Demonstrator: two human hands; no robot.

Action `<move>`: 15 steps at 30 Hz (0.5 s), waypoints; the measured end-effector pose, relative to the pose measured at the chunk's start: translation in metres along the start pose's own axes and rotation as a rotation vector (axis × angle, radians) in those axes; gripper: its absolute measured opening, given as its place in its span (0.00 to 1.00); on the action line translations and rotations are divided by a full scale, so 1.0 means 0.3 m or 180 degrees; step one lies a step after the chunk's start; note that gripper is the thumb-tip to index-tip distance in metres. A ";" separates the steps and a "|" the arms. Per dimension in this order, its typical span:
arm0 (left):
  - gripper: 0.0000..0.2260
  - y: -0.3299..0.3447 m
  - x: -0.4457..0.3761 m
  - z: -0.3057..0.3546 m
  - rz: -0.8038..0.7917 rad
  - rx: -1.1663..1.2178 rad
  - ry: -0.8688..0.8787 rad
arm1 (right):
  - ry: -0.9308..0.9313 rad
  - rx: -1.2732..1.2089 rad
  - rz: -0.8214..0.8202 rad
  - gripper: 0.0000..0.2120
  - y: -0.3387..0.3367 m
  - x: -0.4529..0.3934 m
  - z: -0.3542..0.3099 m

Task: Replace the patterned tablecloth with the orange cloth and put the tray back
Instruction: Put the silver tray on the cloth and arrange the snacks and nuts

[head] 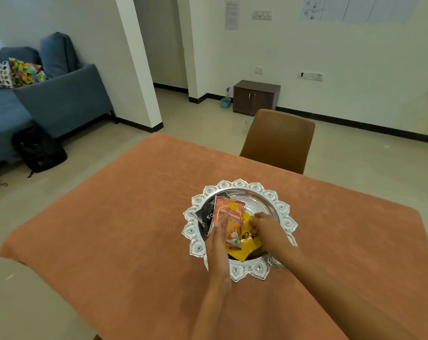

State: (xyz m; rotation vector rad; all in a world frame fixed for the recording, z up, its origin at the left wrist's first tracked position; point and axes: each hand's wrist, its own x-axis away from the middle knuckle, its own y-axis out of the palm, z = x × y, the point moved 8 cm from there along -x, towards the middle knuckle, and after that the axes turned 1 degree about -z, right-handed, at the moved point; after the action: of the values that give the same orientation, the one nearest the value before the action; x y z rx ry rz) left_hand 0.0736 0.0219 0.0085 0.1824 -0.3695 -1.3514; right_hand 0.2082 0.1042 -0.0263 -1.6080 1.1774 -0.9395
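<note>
1. The orange cloth with a soft, velvety surface (124, 217) covers the whole table, and it hangs over the left edge and the far corner.
2. The round silver metal tray with a petal-shaped embossed rim (285, 223) stands on the cloth, a little to the right of the middle and closer to your near edge than to the far one.
3. Inside the tray lie three snack packets: an orange-red packet (229, 212) on top, a black packet (205, 214) under it on the left side, and a yellow packet (248, 244) under it on the right side.
4. Your left hand (218, 241) reaches over the near rim of the tray. Its fingers are straight and close together, and they lie flat on the orange-red packet; they do not grip anything.
5. Your right hand (265, 228) is over the yellow packet with curled fingers. I cannot tell if they pinch the packet or only touch it.
6. A brown padded chair (279, 139) stands at the far right edge of the table.
7. Colourful patterned fabric (24, 69) lies on the blue-grey sofa (60, 99), well apart from the table.
</note>
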 end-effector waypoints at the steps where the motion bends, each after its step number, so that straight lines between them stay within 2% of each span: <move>1: 0.19 0.013 -0.001 -0.002 -0.0007 0.0179 -0.0077 | 0.0014 0.0047 0.0066 0.09 -0.008 0.002 0.000; 4: 0.19 0.044 -0.012 -0.009 0.0009 0.0845 -0.0276 | 0.0158 -0.0038 0.0214 0.10 -0.047 -0.006 0.018; 7: 0.19 0.063 -0.027 -0.029 0.0120 0.1466 -0.0554 | 0.0387 -0.0536 0.0336 0.12 -0.108 -0.018 0.042; 12: 0.15 0.116 -0.043 -0.067 0.0181 0.1546 -0.0844 | 0.0310 -0.1456 0.0457 0.09 -0.233 0.018 -0.030; 15: 0.18 0.139 -0.065 -0.085 0.0335 0.1857 -0.1002 | 0.0061 -0.1763 0.0504 0.11 -0.280 0.072 -0.109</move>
State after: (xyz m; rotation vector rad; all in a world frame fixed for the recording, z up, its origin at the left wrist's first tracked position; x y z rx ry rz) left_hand 0.1178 0.0477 -0.0039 0.4283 -1.0242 -1.1390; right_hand 0.2068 0.0875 0.0649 -1.8943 1.6508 -0.5503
